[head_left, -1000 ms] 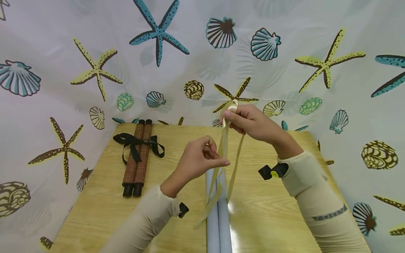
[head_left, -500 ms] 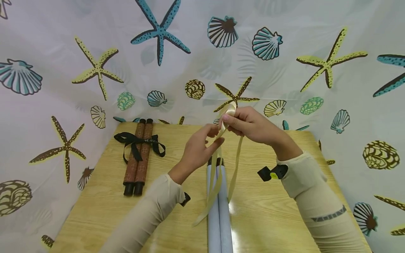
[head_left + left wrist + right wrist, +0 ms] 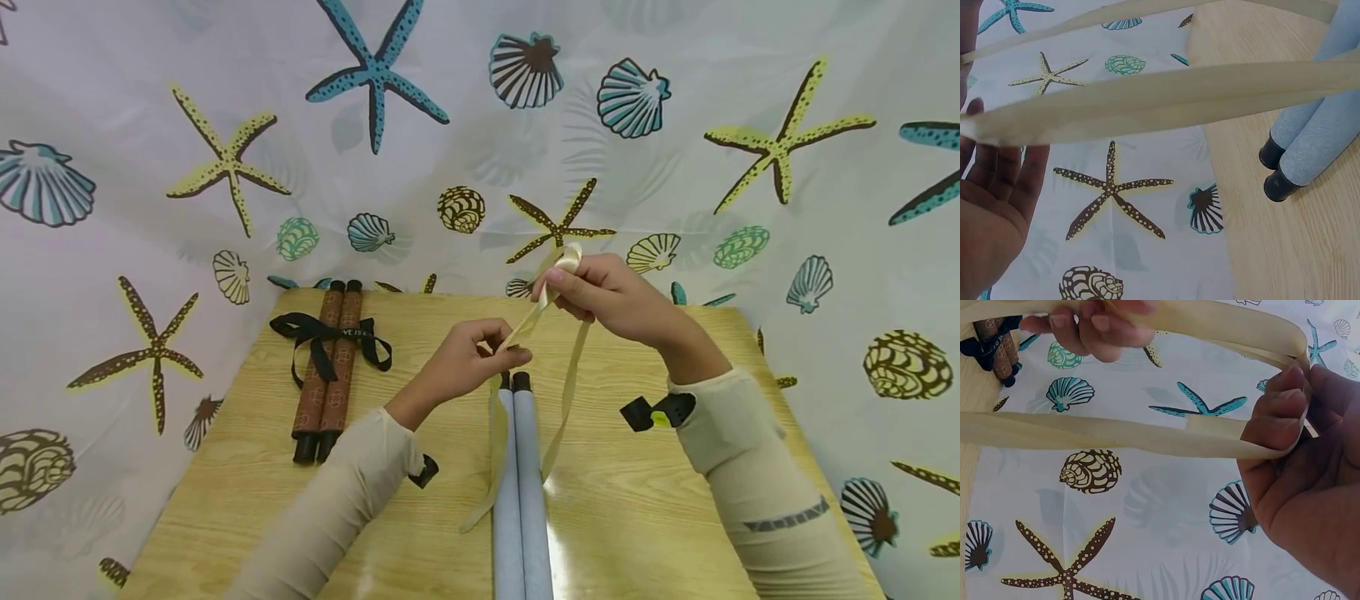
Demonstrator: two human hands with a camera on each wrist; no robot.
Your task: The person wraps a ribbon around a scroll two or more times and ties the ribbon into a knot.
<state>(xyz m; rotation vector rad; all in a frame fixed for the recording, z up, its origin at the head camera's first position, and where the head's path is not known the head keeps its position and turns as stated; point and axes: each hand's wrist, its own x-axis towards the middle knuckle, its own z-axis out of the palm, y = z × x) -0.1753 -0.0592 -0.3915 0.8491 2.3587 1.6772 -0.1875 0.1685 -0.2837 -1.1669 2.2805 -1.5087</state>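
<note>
A cream satin ribbon [image 3: 567, 392] hangs from my right hand [image 3: 611, 296], which pinches a loop of it between thumb and fingers. My left hand [image 3: 463, 360], lower and to the left, pinches another stretch of the ribbon, drawn fairly straight between both hands. In the right wrist view the ribbon [image 3: 1116, 432] runs round the curled fingers of my right hand [image 3: 1310, 494]. Loose tails hang over two pale blue rolls [image 3: 534, 500] with dark end caps, lying side by side on the table below. The left wrist view shows the ribbon [image 3: 1147, 100] crossing close to the camera.
Two brown patterned rolls [image 3: 313, 400] lie at the left of the wooden table [image 3: 637, 500], tied together with a black ribbon bow [image 3: 322, 367]. Behind and at both sides hangs a white cloth [image 3: 420, 167] printed with starfish and shells.
My left hand rose to the ribbon near my right hand, then drew down and left with it pinched. My right hand shifted slightly right.
</note>
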